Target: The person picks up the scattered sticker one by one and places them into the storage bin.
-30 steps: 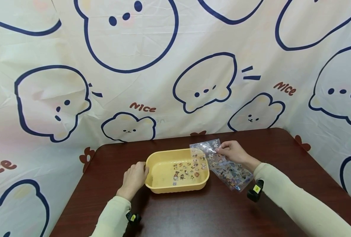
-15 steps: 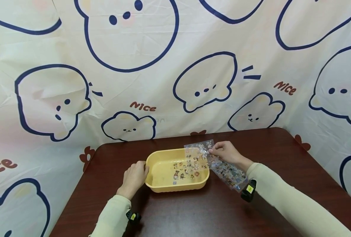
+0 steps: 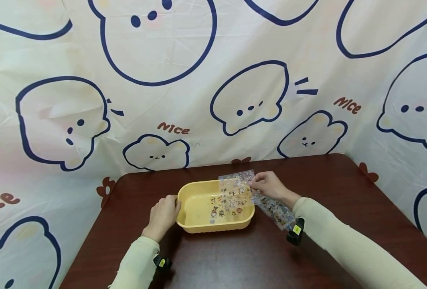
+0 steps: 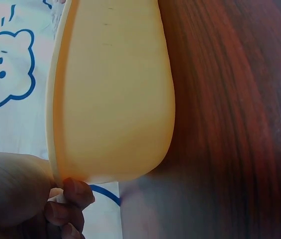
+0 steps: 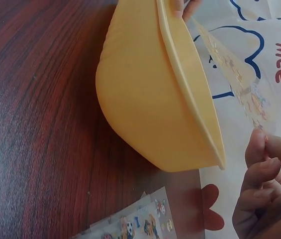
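Observation:
A yellow plastic tub (image 3: 213,228) stands on the table, and my left hand (image 3: 163,214) grips the rim at its left end. In the left wrist view the fingers (image 4: 78,193) curl at that rim. My right hand (image 3: 271,186) pinches a clear sticker sheet (image 3: 231,182) between thumb and fingertips. That sheet hangs over the right part of the tub, thin and tilted in the right wrist view. Small cartoon stickers (image 3: 214,212) show inside the tub. More clear sticker sheets (image 3: 276,210) lie on the table right of the tub, partly hidden beneath the right forearm.
The dark red-brown wooden table (image 3: 213,265) runs back to a cloth backdrop (image 3: 249,48) printed with blue-outlined bears. Black straps with small devices (image 3: 294,233) sit on both wrists.
My right hand has moved left with the sticker sheet, which now covers more of the tub's right side. The left hand has stayed on the rim.

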Demonstrator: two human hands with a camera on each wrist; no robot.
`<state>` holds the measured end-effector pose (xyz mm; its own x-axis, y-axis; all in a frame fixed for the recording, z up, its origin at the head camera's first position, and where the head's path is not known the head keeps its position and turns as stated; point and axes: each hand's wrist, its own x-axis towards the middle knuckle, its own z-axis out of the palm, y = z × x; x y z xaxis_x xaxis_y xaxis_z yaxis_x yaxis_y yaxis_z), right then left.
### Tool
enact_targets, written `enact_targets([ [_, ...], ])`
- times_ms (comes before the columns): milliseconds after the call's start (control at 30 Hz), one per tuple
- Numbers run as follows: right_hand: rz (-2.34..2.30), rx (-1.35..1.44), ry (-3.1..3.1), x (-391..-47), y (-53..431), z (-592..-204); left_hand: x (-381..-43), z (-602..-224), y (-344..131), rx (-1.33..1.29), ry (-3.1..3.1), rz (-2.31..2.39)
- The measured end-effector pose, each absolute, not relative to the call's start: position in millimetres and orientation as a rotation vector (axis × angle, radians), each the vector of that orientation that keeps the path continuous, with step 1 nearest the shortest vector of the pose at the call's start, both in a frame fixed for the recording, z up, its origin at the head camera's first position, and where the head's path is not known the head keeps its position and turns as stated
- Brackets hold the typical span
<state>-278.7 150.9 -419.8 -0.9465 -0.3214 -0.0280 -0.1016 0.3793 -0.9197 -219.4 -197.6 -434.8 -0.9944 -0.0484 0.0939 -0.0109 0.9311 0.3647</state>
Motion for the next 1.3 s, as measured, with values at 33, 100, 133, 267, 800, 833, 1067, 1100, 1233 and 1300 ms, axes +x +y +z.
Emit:
enact_targets([
  [33,-1.602,-0.379,2.434,-279,150,-420,-219,-435,-198,0.048,-2.988,-0.563],
  [100,-1.6,-0.379,2.437,-279,147,-420,-219,-435,-198,0.053,-2.988,-0.561],
  [133,-1.596,-0.377,2.44,-280,146,-421,-219,-435,-198,0.054,-2.987,-0.557],
  [267,-1.586,-0.352,2.445,-281,140,-420,-220,-436,-199,0.06,-2.99,-0.552],
  [800,-1.535,-0.373,2.488,-284,113,-417,-220,-435,-198,0.057,-2.99,-0.559],
  [833,-1.537,-0.367,2.481,-284,112,-417,-220,-435,-198,0.054,-2.99,-0.56],
  [1067,-1.505,-0.372,2.483,-282,102,-415,-221,-434,-198,0.048,-2.995,-0.56],
  [1100,-1.496,-0.374,2.486,-282,101,-415,-221,-435,-198,0.049,-2.995,-0.56],
  [1233,-1.466,-0.387,2.486,-281,95,-417,-221,-435,-198,0.047,-2.996,-0.557],
  [1300,-1.458,-0.391,2.482,-280,92,-418,-221,-435,-198,0.048,-2.998,-0.556],
])
